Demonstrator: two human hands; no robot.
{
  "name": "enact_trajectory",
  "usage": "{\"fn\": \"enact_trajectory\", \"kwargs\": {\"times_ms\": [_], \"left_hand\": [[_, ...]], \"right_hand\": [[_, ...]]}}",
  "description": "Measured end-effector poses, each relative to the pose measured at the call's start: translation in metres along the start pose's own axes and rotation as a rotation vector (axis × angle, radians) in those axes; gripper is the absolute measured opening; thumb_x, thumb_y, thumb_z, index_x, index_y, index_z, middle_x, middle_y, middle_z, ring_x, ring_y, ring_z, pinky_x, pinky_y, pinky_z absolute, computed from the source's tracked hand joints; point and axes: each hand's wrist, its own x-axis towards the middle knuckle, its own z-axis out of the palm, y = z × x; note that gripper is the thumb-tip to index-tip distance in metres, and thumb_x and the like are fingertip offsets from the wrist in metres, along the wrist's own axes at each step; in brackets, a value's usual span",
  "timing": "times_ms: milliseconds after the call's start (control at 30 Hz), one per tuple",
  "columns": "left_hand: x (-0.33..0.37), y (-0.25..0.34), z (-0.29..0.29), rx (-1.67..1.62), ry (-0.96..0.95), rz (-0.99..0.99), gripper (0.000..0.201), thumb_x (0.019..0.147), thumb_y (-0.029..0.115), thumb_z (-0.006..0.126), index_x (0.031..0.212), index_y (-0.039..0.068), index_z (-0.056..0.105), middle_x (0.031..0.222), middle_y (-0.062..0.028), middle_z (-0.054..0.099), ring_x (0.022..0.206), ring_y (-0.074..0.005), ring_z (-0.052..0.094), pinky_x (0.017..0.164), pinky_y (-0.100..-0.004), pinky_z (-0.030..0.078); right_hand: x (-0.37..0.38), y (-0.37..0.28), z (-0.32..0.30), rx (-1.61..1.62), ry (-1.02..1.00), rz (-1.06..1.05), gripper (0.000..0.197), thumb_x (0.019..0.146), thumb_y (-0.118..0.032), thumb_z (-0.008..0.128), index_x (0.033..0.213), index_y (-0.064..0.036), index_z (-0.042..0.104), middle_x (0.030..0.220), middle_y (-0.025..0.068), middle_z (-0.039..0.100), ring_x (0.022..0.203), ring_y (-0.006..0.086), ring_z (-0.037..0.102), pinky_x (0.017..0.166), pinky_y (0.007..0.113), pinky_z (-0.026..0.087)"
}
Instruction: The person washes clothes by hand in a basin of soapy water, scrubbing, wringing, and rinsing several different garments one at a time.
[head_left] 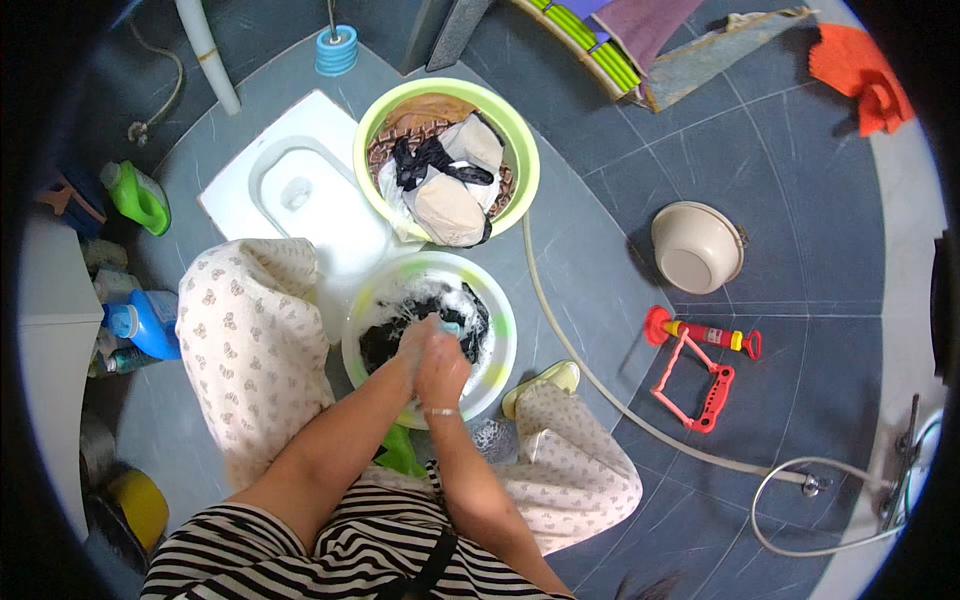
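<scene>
My left hand (pixel 412 342) and my right hand (pixel 440 365) are pressed close together over a pale green and white basin (pixel 505 335). Inside it, black cloth (pixel 380 343) lies in white suds (pixel 415 290). Both hands look closed, and their fingers partly hide each other. A small light blue piece (pixel 451 328) pokes out beside the right hand's fingers; its kind is unclear. Whatever the left hand grips is hidden. The right wrist wears a thin bracelet (pixel 440 411).
Beyond stands a green tub (pixel 530 165) of clothes, beside a white squat toilet (pixel 262 190). A hose (pixel 600 385) crosses the floor on the right. Blue (pixel 155 322) and green bottles (pixel 136 198) stand left. A beige bowl (pixel 690 265) and red pump (pixel 708 335) are at right.
</scene>
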Motion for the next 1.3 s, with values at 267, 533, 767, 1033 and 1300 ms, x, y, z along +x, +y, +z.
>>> {"fn": "enact_trajectory", "kwargs": {"times_ms": [267,533,767,1033,1300], "left_hand": [[-0.062,0.068,0.015,-0.599,0.074,-0.099,0.019,0.077,0.028,0.060,0.079,0.009,0.059,0.077,-0.0060,0.058,0.069,-0.0217,0.055,0.062,-0.0384,0.045],[-0.088,0.080,0.013,-0.692,0.033,-0.120,0.024,0.078,0.031,0.061,0.084,0.008,0.059,0.074,-0.0062,0.057,0.067,-0.0200,0.054,0.065,-0.0359,0.045],[-0.095,0.086,0.034,-0.823,-0.059,-0.148,0.011,0.081,0.018,0.049,0.078,0.009,0.055,0.076,-0.0032,0.057,0.066,-0.0182,0.057,0.049,-0.0350,0.045],[-0.029,0.049,-0.017,-0.407,-0.024,0.118,0.034,0.079,0.041,0.060,0.082,0.007,0.057,0.084,-0.0041,0.056,0.077,-0.0176,0.052,0.068,-0.0332,0.042],[-0.065,0.066,0.028,-0.317,-0.061,0.364,0.026,0.088,0.028,0.046,0.086,0.005,0.057,0.083,-0.0066,0.057,0.077,-0.0194,0.054,0.067,-0.0316,0.043]], "right_hand": [[0.025,0.023,-0.009,0.094,0.000,0.411,0.038,0.086,-0.035,0.044,0.071,-0.0014,0.054,0.066,0.0240,0.056,0.064,0.0418,0.055,0.060,0.048,0.043],[-0.020,-0.028,-0.035,0.226,0.085,0.207,0.027,0.083,-0.028,0.049,0.069,-0.0047,0.054,0.056,0.0215,0.052,0.053,0.0417,0.053,0.050,0.047,0.043],[0.033,0.041,-0.014,0.576,0.161,0.708,0.014,0.079,-0.016,0.056,0.088,-0.0057,0.057,0.076,0.0055,0.057,0.068,0.0159,0.051,0.065,0.029,0.043],[-0.030,-0.030,-0.028,0.644,0.039,0.281,0.039,0.088,-0.010,0.033,0.125,-0.0050,0.042,0.131,0.0189,0.038,0.122,0.0327,0.035,0.100,0.036,0.028],[0.010,0.024,-0.015,0.456,-0.080,0.412,0.034,0.087,-0.019,0.043,0.114,-0.0022,0.053,0.114,0.0218,0.053,0.107,0.0326,0.050,0.091,0.036,0.038]]}}
